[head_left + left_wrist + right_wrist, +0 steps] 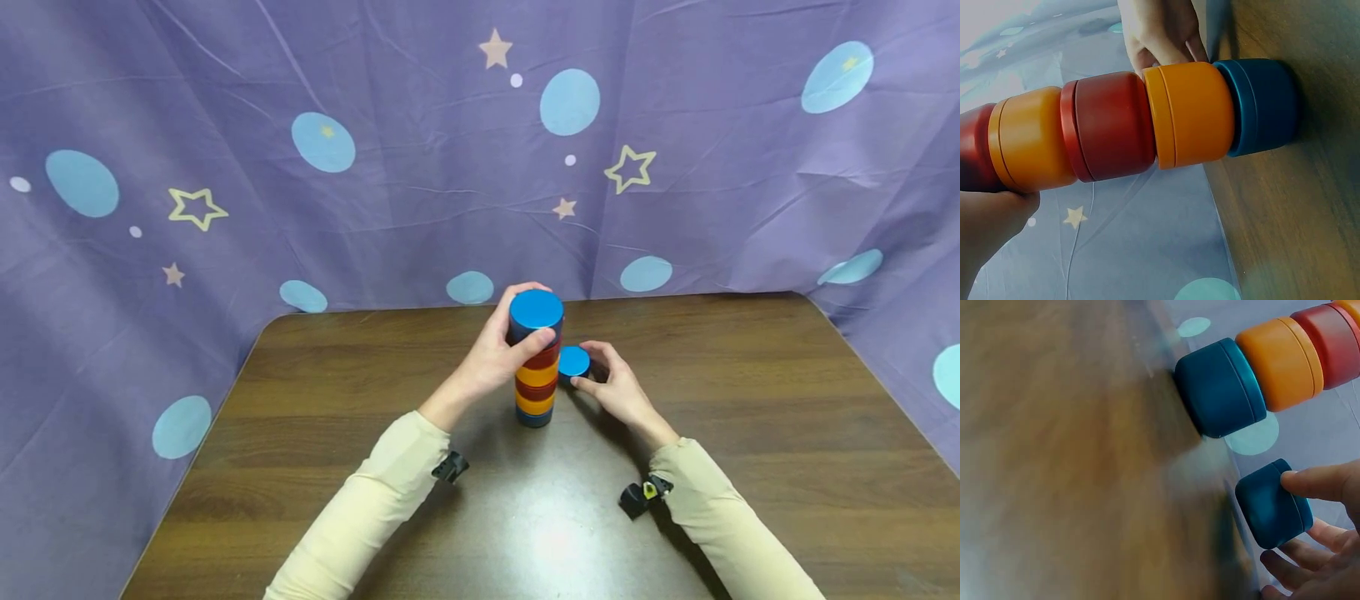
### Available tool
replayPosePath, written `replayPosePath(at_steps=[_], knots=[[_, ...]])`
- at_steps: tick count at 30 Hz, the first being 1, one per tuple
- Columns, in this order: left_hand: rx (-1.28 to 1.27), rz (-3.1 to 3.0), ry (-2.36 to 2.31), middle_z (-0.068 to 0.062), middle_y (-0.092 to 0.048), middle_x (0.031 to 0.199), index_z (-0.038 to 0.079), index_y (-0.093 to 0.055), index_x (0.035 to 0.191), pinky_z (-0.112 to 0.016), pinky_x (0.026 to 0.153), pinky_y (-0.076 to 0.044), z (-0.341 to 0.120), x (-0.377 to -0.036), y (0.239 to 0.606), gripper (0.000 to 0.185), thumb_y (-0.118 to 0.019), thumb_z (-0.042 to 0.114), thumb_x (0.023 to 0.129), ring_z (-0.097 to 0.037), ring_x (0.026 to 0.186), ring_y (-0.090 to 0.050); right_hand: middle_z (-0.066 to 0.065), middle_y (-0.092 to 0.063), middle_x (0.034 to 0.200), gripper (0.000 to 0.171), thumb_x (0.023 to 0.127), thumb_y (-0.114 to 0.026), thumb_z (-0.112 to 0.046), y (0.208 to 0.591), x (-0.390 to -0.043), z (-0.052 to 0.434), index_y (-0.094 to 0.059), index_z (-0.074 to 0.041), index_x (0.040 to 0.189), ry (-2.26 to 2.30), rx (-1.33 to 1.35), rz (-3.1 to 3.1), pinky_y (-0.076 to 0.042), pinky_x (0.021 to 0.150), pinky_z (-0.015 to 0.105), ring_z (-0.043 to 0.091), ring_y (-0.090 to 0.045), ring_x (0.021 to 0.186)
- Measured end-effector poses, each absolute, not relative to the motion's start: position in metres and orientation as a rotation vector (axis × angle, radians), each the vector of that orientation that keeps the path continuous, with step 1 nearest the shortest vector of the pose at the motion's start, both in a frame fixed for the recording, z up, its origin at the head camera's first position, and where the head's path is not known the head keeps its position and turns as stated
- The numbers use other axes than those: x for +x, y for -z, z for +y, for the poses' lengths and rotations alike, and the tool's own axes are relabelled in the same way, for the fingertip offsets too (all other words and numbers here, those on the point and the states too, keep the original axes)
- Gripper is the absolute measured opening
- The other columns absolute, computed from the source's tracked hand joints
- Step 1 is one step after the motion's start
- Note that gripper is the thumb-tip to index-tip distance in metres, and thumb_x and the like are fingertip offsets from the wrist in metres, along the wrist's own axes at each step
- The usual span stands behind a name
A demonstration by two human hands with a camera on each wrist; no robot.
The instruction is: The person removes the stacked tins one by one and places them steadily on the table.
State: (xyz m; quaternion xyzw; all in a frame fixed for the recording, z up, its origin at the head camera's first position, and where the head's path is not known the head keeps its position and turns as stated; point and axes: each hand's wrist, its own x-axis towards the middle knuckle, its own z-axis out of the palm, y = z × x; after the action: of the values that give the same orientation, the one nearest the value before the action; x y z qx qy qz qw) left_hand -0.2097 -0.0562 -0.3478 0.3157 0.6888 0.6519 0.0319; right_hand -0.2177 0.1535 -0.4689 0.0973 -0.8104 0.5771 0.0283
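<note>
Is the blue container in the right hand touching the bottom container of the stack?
Apart. The right wrist view shows a gap between the blue container and the bottom container, with the curtain visible through it.

blue, red, orange banded stack (537, 377)

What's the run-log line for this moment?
left hand: grips upper part of container stack | right hand: pinches separate blue container beside it | container stack: upright on table
</note>
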Motion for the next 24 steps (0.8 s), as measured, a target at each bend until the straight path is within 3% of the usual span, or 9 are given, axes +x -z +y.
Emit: replayPosePath(at_steps=[5, 16, 24], knots=[[0.998, 2.101, -2.02, -0.019, -0.051, 0.123, 0.006, -0.035, 0.138, -0.042, 0.092, -0.045, -0.057, -0.211, 0.35, 0.094, -0.063, 0.07, 0.076, -0.029, 0.107, -0.053, 0.028, -0.052, 0.13, 0.053, 0.084, -0.07, 0.002, 0.467, -0.227, 0.142, -0.045, 0.005, 0.13, -1.83, 0.313, -2.492, -0.023, 0.11, 0.051, 0.039, -0.045, 0.125], [1.024, 2.105, -2.02, -0.02, -0.049, 0.124, 0.004, -0.034, 0.139, -0.041, 0.093, -0.044, -0.057, -0.212, 0.352, 0.093, -0.064, 0.068, 0.078, -0.029, 0.108, -0.052, 0.027, -0.051, 0.133, 0.053, 0.087, -0.07, -0.003, 0.468, -0.234, 0.132, -0.043, 0.002, 0.132, -1.832, 0.28, -2.558, -0.019, 0.112, 0.051, 0.038, -0.042, 0.129], [1.019, 2.089, -2.009, -0.019, -0.048, 0.126, 0.005, -0.032, 0.141, -0.043, 0.093, -0.044, -0.058, -0.211, 0.353, 0.09, -0.065, 0.064, 0.08, -0.031, 0.11, -0.051, 0.034, -0.046, 0.133, 0.051, 0.088, -0.066, 0.001, 0.428, -0.212, 0.124, -0.041, 0.01, 0.132, -1.846, 0.268, -2.588, -0.02, 0.111, 0.054, 0.045, -0.039, 0.129]])
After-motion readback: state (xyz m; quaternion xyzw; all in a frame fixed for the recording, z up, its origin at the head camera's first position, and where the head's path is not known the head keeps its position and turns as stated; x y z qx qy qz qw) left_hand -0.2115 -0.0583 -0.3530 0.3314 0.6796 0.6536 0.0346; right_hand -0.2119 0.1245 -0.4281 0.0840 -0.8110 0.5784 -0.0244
